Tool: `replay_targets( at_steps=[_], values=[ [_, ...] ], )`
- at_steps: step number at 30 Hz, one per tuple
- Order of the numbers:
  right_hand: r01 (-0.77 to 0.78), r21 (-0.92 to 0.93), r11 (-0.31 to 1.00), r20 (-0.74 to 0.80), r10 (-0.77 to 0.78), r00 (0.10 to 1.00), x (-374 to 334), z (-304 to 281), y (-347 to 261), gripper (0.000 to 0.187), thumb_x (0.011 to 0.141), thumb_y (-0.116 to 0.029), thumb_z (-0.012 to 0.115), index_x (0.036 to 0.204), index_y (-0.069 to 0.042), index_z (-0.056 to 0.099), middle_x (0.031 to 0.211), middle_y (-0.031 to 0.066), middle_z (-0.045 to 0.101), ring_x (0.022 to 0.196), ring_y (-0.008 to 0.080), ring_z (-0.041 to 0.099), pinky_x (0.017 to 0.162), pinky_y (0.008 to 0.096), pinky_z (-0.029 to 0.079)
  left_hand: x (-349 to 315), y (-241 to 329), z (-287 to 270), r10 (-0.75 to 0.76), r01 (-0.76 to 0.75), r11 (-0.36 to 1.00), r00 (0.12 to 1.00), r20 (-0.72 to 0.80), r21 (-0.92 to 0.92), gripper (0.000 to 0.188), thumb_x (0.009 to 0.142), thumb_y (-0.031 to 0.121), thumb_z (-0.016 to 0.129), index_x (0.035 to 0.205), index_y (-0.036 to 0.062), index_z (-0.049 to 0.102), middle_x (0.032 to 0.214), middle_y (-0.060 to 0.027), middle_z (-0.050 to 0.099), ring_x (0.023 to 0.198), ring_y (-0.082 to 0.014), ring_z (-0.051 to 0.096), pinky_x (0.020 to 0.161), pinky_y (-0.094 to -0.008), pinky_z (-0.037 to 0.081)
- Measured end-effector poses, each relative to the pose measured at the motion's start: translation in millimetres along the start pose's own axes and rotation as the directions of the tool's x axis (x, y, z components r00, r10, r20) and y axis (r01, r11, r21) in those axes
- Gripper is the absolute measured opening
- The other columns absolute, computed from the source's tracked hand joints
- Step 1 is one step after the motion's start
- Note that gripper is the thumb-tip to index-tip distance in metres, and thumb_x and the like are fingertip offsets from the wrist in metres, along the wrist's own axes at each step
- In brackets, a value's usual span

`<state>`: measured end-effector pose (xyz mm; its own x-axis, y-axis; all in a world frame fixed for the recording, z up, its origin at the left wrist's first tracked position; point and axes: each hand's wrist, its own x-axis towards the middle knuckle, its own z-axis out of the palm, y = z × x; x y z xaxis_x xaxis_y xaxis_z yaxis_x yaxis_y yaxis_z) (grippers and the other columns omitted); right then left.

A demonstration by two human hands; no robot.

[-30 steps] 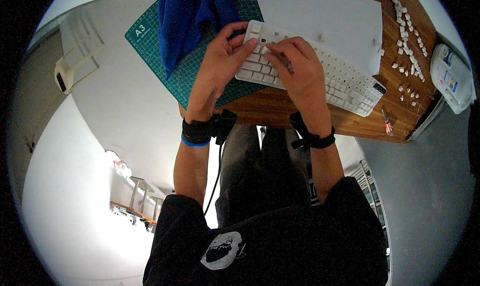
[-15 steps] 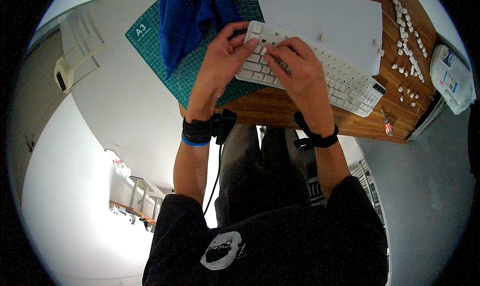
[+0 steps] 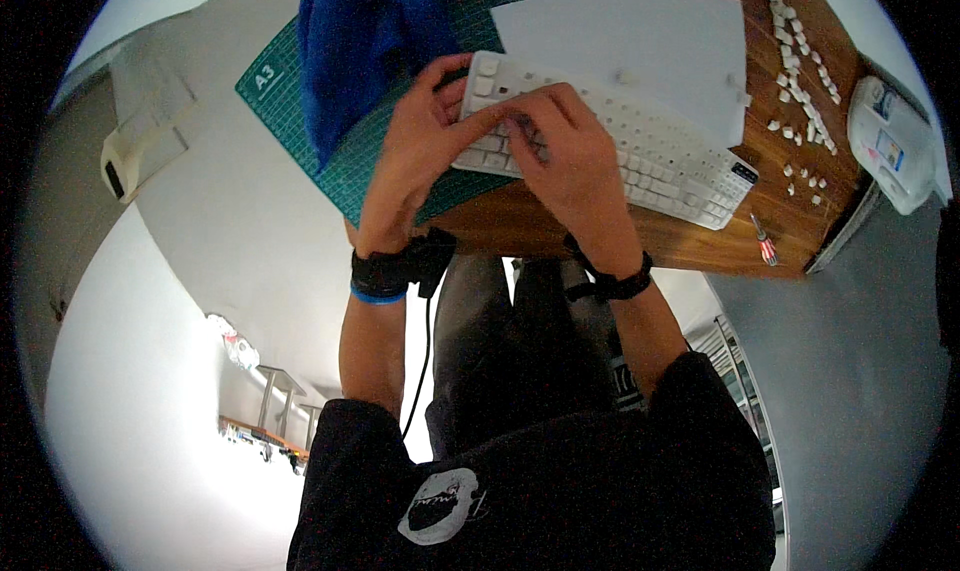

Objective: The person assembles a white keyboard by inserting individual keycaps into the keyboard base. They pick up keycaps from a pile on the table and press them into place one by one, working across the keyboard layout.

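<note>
A white keyboard [image 3: 655, 136] lies at a slant across the green cutting mat [image 3: 285, 96] and the wooden table. Its near rows carry keycaps, while many positions in the far rows are bare. My left hand [image 3: 415, 141] grips the keyboard's left end, fingers curled at the far-left edge and thumb stretched over the keys. Above the left part of the keyboard, my right hand [image 3: 575, 156] is closed, its fingertips bent down against my left thumb. Anything between those fingertips is hidden.
Loose white keycaps [image 3: 790, 61] lie in rows on the right of the wooden table [image 3: 690, 246]. A white paper sheet [image 3: 640, 41] sits behind the keyboard, a blue cloth [image 3: 355, 61] at left. Toward the right edge are a screwdriver [image 3: 764, 241] and a clear plastic box [image 3: 893, 151].
My right hand has shifted left and its fingers now meet my left thumb, which has reached further over the keys. The whole view has shifted slightly.
</note>
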<state>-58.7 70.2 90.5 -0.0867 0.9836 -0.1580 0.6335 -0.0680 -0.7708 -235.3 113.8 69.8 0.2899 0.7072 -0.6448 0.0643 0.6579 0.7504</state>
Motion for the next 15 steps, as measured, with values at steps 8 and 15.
replay_targets(
  at_steps=[8,15],
  values=[
    [0.134,-0.108,0.985,0.014,-0.133,0.991,0.9,2.8,9.1,0.019,0.087,-0.007,0.065,0.103,0.001,0.059,0.107,0.0158,0.058,0.096,0.0352,0.065,0.081,0.0421,0.059,-3.6,1.9,8.4,0.022,-0.022,1.000,0.999,-0.028,-0.009,0.055,0.091,0.004,0.075,0.138,0.0001,0.047,0.128,-0.0174,0.068,0.115,-0.0231,0.067,0.094,-0.0334,0.058],
    [0.147,-0.147,0.978,0.078,-0.137,0.988,-1.8,-0.9,2.0,0.025,0.084,-0.005,0.063,0.106,0.005,0.057,0.115,0.0222,0.053,0.105,0.0366,0.062,0.085,0.0409,0.059,-7.4,1.4,16.1,0.073,-0.064,0.991,0.995,-0.073,0.119,0.044,0.094,0.000,0.070,0.133,0.0009,0.050,0.126,-0.0155,0.069,0.115,-0.0218,0.066,0.096,-0.0335,0.057]
  ],
)
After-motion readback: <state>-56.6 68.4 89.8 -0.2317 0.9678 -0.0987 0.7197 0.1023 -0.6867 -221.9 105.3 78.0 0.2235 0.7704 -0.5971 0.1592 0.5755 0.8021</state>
